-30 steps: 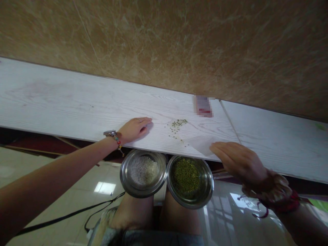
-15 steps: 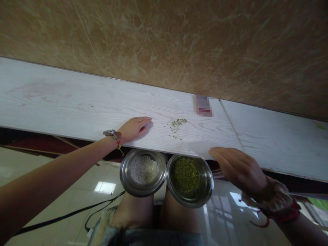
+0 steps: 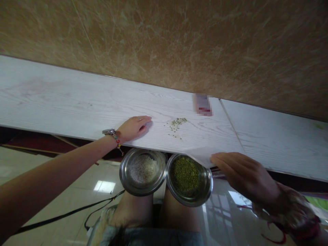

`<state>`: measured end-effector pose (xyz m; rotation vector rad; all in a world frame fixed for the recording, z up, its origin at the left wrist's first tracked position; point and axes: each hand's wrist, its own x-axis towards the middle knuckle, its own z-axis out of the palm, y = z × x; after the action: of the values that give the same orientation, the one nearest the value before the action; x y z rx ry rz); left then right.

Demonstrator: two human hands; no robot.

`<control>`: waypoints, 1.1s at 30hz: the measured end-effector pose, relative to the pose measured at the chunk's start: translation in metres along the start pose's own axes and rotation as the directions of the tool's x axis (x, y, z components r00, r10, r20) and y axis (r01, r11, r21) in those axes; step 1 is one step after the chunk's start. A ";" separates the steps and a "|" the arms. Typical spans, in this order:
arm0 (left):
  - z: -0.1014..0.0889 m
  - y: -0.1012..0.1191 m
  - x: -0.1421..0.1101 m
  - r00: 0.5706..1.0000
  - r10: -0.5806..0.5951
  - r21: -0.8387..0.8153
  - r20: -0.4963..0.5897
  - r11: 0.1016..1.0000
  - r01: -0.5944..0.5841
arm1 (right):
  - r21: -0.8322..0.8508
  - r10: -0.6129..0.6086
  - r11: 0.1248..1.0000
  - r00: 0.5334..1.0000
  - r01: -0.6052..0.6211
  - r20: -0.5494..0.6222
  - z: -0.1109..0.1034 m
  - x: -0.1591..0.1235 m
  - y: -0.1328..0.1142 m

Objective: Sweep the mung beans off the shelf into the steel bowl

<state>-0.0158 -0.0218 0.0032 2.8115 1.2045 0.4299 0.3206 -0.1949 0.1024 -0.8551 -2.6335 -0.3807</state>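
My left hand (image 3: 133, 128) lies flat on the white wood-grain board (image 3: 77, 99), fingers stretched out, holding nothing. Pinched in the fingers of my right hand (image 3: 242, 172) is a thin white sheet of paper (image 3: 201, 155), tilted over the board's front edge and the rim of the right metal bowl (image 3: 209, 188). Green mung beans (image 3: 186, 174) fill the bottom of that bowl. Beside it, the left metal bowl (image 3: 123, 179) contains white grains (image 3: 143, 168) that look like rice. Loose green beans (image 3: 176, 123) are scattered on the board between my hands.
A blurred-out rectangular item (image 3: 203, 104) lies at the board's back edge, against a brown marbled wall (image 3: 153, 41). Both bowls sit over my knees, below the front edge. A black strap (image 3: 69, 212) crosses above the tiled floor at the left.
My right hand has drawn the paper toward me, from the board to over the right bowl's rim. The few beans closest to the front edge are gone from the board. My left hand stays put.
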 end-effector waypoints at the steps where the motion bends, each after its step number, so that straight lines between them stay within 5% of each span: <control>1: 0.000 0.000 0.000 1.000 -0.002 0.001 0.001 1.000 0.002 | 0.010 0.028 1.000 1.000 -0.028 0.000 -0.002 -0.002 -0.002; 6: 0.000 0.000 0.000 1.000 -0.007 0.004 0.004 1.000 0.007 | -0.035 0.091 0.995 0.995 -0.092 -0.045 -0.005 -0.005 0.001; 15: 0.000 0.000 0.000 1.000 0.011 -0.001 0.001 1.000 -0.011 | -0.188 -0.054 0.981 0.998 0.045 -0.040 0.016 0.022 0.010; 21: 0.001 -0.001 -0.001 1.000 0.007 -0.004 -0.007 1.000 -0.007 | -0.361 -0.054 0.932 0.998 0.034 -0.046 0.024 0.019 0.027; 33: 0.003 -0.001 0.000 1.000 0.005 0.027 -0.012 1.000 -0.005 | -0.322 -0.103 0.943 0.994 0.088 -0.030 0.021 0.030 0.020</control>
<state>-0.0160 -0.0212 0.0005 2.8393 1.2155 0.4350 0.3048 -0.1562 0.0984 -0.8008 -2.6153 -0.8632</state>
